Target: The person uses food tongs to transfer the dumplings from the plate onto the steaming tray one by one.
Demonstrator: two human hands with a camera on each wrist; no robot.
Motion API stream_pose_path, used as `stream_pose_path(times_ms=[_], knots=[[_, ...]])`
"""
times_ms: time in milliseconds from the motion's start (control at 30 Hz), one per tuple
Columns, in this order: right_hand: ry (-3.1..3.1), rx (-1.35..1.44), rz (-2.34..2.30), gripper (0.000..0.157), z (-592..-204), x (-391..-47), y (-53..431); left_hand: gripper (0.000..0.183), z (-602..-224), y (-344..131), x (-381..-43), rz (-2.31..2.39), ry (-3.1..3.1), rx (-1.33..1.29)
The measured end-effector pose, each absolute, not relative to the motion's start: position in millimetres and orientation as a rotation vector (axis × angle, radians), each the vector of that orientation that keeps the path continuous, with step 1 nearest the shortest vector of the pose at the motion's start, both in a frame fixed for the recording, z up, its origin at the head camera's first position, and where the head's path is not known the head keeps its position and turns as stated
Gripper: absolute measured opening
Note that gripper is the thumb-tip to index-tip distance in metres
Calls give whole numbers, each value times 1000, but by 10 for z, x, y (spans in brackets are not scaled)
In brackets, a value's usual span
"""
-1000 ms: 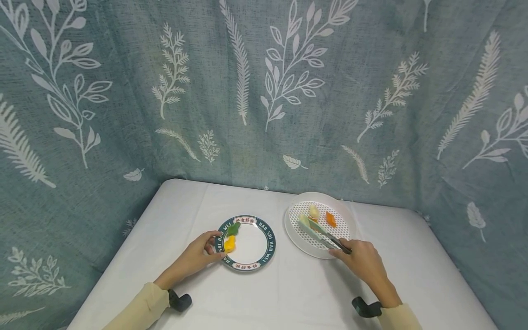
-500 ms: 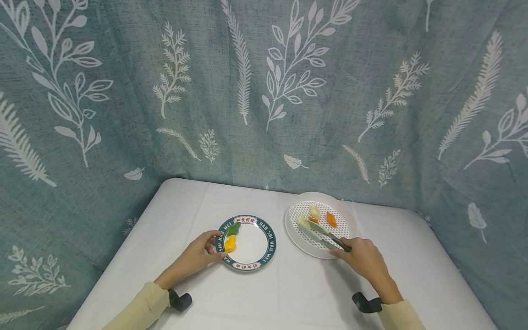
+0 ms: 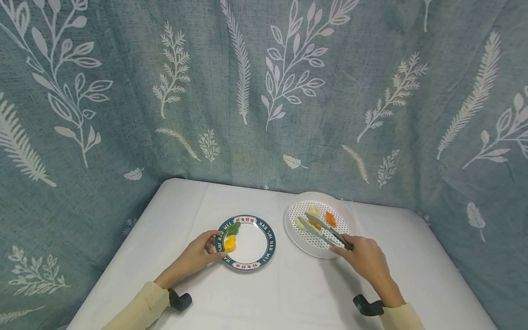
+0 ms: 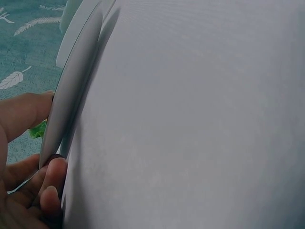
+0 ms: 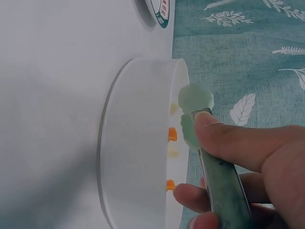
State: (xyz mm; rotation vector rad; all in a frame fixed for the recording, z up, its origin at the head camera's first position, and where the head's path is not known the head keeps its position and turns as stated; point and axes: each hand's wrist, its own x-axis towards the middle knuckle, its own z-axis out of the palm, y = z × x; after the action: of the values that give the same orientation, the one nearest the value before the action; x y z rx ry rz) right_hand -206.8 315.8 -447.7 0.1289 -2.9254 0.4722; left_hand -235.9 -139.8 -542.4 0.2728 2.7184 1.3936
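Note:
My left hand [image 3: 202, 250] grips the left rim of a round plate [image 3: 250, 245] with a dark green lettered border, thumb above and fingers below. On the plate lie a green leafy piece [image 3: 233, 228] and a yellow piece [image 3: 229, 244]. My right hand [image 3: 365, 261] holds pale green tongs [image 3: 319, 229] with dark handles, their jaws spread low over a white round basket [image 3: 290, 229] with a perforated floor. Inside the basket are a pale green-white piece [image 3: 300, 224] beside one tong tip, a pale yellowish piece [image 3: 314, 210] and two orange pieces [image 3: 331, 219], one partly hidden between the tong arms.
A white cloth [image 3: 284, 293] covers the table. Behind it hangs a blue-green curtain [image 3: 247, 151] with white leaf prints. The basket's tall side wall [image 5: 138, 143] shows in the right wrist view. Dark camera straps [image 3: 179, 300] sit on both wrists.
The tongs have lowered the pale green-white piece into the basket and let it go. Their arms have spread apart. The left hand and plate have stayed put.

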Motion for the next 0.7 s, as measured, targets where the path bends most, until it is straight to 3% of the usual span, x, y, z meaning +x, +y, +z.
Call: stream_pose_path(times_ms=[700], knots=[[-2839,240,579,58,-4595,-2024,2688,68,-5421,-1400,-2378,1385,2712,280]])
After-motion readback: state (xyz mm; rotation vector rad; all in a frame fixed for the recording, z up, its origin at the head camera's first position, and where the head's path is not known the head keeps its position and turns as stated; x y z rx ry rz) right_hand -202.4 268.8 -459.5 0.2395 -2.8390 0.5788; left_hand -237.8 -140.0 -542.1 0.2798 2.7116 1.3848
